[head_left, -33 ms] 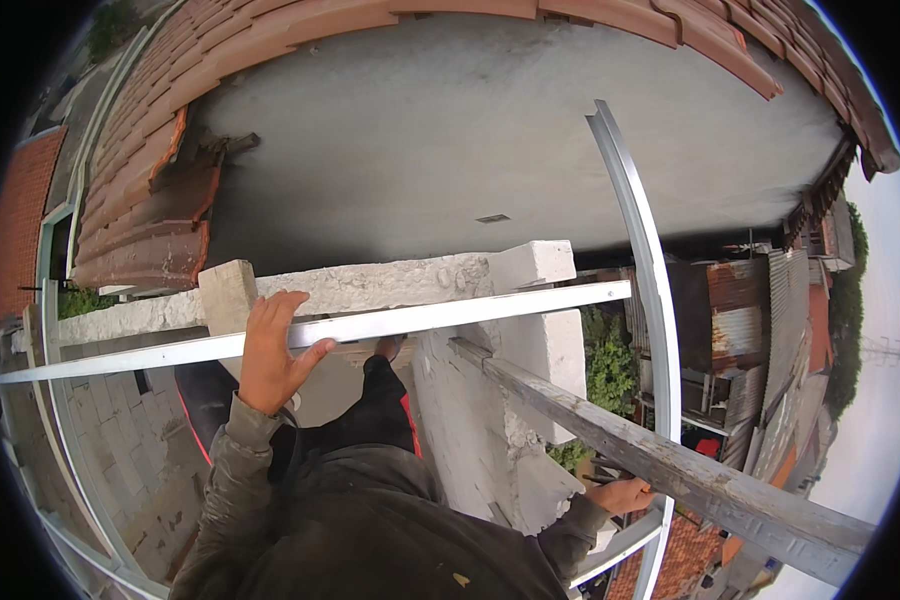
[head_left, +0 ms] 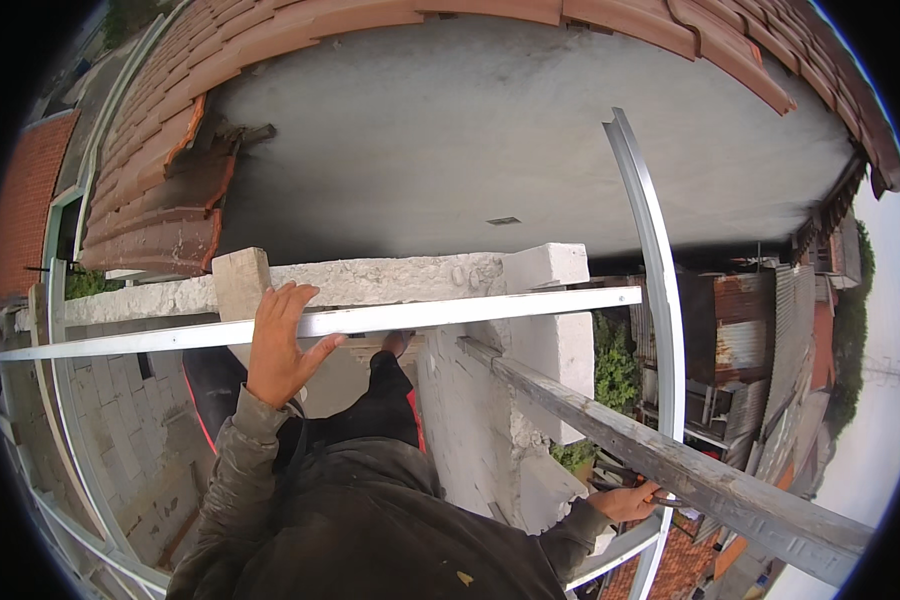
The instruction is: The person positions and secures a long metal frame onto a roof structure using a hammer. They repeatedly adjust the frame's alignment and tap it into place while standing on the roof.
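Observation:
A long silver metal channel [head_left: 470, 309] runs crosswise in front of me, its right end close to an upright metal rail [head_left: 655, 260]. Over its middle lies my left hand [head_left: 282, 345], fingers across the top edge and thumb on the near side, gripping it. Low on the right, my right hand [head_left: 625, 501] is closed around a dark-handled tool [head_left: 673, 502] beside the upright rail. The tool's working end is hard to make out, so its exact kind is unclear. A weathered wooden beam [head_left: 650, 445] slants past just above that hand.
Beyond the channel are a rough white wall top [head_left: 390, 280], a wooden post [head_left: 241, 285] and a grey wall surface [head_left: 530, 150] under clay roof tiles [head_left: 300, 30]. Metal framing [head_left: 80, 440] stands at left. Far below on the right are rusty sheet roofs [head_left: 745, 310].
The whole view has shifted slightly. My left hand stays on the channel. At my right hand, the dark tool handle now shows more plainly past the fingers.

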Action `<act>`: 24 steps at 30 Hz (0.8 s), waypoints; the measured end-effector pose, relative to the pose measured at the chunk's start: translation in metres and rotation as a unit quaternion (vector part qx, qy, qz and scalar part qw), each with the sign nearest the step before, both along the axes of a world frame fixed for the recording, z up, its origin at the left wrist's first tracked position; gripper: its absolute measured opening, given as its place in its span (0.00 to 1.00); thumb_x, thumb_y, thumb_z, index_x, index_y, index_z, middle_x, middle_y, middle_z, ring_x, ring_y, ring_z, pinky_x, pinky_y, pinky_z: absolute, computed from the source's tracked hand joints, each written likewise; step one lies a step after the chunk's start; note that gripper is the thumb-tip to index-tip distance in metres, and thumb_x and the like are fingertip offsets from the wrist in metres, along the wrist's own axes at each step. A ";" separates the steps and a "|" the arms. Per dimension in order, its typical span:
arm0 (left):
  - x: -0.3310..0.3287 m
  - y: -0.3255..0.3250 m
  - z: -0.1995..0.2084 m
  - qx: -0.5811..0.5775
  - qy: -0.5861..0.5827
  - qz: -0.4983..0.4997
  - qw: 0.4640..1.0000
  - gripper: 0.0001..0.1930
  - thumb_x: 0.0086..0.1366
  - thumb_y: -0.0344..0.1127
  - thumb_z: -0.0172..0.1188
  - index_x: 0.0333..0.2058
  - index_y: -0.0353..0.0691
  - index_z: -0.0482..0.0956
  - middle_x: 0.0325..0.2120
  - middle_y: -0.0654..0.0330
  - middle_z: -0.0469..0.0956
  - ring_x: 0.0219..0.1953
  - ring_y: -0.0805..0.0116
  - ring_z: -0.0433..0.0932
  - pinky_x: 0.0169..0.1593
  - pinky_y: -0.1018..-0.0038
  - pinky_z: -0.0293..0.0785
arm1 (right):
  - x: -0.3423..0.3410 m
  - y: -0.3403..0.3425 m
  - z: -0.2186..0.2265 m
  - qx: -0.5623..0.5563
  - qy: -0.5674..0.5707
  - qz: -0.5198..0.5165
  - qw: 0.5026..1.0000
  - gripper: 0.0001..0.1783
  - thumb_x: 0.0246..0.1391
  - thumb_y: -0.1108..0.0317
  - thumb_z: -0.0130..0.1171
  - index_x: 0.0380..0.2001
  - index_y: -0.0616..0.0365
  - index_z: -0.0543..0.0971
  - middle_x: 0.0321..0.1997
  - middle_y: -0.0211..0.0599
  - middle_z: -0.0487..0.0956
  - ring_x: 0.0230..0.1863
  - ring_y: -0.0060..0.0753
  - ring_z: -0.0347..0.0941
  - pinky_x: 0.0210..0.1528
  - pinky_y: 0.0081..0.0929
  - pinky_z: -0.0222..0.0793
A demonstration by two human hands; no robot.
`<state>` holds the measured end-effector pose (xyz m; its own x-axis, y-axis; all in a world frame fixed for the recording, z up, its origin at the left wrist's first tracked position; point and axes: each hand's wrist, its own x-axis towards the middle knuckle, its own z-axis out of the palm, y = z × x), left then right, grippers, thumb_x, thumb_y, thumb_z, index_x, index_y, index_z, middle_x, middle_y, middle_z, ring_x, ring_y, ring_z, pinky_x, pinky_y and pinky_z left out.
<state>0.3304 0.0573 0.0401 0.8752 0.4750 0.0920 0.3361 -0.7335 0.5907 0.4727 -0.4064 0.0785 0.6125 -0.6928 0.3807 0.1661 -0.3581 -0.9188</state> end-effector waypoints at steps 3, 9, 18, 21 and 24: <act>-0.023 0.007 -0.004 0.048 -0.008 0.009 0.999 0.31 0.56 0.45 0.69 0.53 0.35 0.71 0.52 0.47 0.72 0.59 0.47 0.66 0.66 0.52 0.56 | -0.015 0.024 0.047 0.067 -0.119 0.056 0.989 0.17 0.67 0.59 0.52 0.33 0.65 0.69 0.30 0.37 0.71 0.28 0.31 0.67 0.31 0.32 0.72; -0.023 0.007 -0.013 0.050 0.022 0.009 0.998 0.31 0.56 0.48 0.68 0.53 0.37 0.71 0.52 0.50 0.72 0.60 0.52 0.64 0.68 0.55 0.53 | -0.018 0.036 0.109 -0.064 -0.247 0.292 0.922 0.13 0.66 0.62 0.50 0.42 0.63 0.71 0.35 0.39 0.73 0.37 0.36 0.70 0.40 0.41 0.68; -0.050 -0.019 0.020 -0.103 -0.168 0.042 0.980 0.31 0.61 0.50 0.65 0.56 0.38 0.70 0.53 0.49 0.72 0.56 0.50 0.70 0.62 0.56 0.64 | -0.099 0.219 0.049 0.040 0.192 0.636 0.746 0.11 0.67 0.66 0.50 0.36 0.65 0.68 0.24 0.34 0.68 0.24 0.28 0.65 0.26 0.27 0.63; -0.082 -0.045 0.036 -0.384 -0.180 0.046 0.904 0.28 0.65 0.52 0.60 0.55 0.36 0.71 0.49 0.52 0.74 0.52 0.58 0.73 0.57 0.64 0.69 | -0.100 0.251 0.012 -0.173 0.270 0.710 0.627 0.14 0.61 0.65 0.57 0.39 0.66 0.68 0.23 0.43 0.72 0.23 0.43 0.71 0.27 0.36 0.67; -0.103 -0.073 0.035 -0.567 -0.157 0.072 0.805 0.25 0.70 0.54 0.54 0.51 0.35 0.73 0.43 0.59 0.76 0.47 0.69 0.74 0.50 0.71 0.72 | -0.112 0.294 0.019 -0.276 0.179 0.771 0.545 0.19 0.57 0.70 0.61 0.47 0.68 0.69 0.31 0.50 0.77 0.29 0.49 0.76 0.30 0.39 0.69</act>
<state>0.2274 -0.0156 0.0752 0.8215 0.5036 -0.2675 0.0739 0.3712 0.9256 0.3611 -0.1128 0.0974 0.4079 0.9107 -0.0646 0.5070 -0.2848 -0.8136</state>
